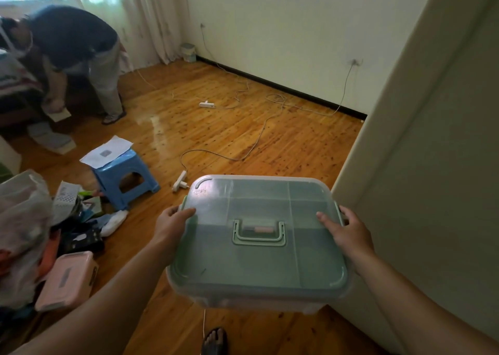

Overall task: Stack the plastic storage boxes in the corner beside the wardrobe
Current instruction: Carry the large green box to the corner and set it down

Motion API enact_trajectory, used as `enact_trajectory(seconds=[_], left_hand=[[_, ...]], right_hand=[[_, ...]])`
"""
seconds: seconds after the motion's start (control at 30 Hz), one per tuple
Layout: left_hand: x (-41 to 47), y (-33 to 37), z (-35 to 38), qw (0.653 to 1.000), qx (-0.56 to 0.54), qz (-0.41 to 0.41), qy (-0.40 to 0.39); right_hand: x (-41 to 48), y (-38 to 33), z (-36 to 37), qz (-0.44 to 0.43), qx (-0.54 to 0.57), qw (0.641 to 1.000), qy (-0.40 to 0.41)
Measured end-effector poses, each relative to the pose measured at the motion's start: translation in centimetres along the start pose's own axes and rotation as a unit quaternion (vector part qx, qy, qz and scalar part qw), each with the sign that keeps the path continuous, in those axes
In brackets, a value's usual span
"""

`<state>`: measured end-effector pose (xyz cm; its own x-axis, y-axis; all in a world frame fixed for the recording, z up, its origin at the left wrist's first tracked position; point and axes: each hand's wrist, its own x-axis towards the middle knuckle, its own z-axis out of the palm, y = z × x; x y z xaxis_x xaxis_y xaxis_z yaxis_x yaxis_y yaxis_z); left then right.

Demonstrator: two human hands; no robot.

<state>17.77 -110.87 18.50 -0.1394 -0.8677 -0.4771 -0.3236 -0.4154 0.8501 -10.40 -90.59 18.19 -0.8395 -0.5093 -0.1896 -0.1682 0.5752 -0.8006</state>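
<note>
Evidently, left hand and right hand grip the storage box by its sides; floor cables ahead could snag a foot.

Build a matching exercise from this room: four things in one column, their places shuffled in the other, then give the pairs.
1. green-lidded box
2. pink box
3. sheet of paper
4. small bin

A. on the blue stool
B. far corner, by the curtain
C. between left hand and right hand
D. beside the plastic bag

Pairs: 1-C, 2-D, 3-A, 4-B
</note>
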Motion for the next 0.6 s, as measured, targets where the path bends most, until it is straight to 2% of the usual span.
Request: enact_trajectory(seconds=[0.33,0.6], left_hand=[[8.9,5.8,1.1,1.000,0.017,-0.002,-0.015],[17.7,11.6,2.1,0.998,0.040,0.015,-0.046]], right_hand=[[6.7,-4.7,4.0,0.027,0.001,1.000,0.015],[12.2,-9.3,7.3,0.036,0.021,0.997,0.064]])
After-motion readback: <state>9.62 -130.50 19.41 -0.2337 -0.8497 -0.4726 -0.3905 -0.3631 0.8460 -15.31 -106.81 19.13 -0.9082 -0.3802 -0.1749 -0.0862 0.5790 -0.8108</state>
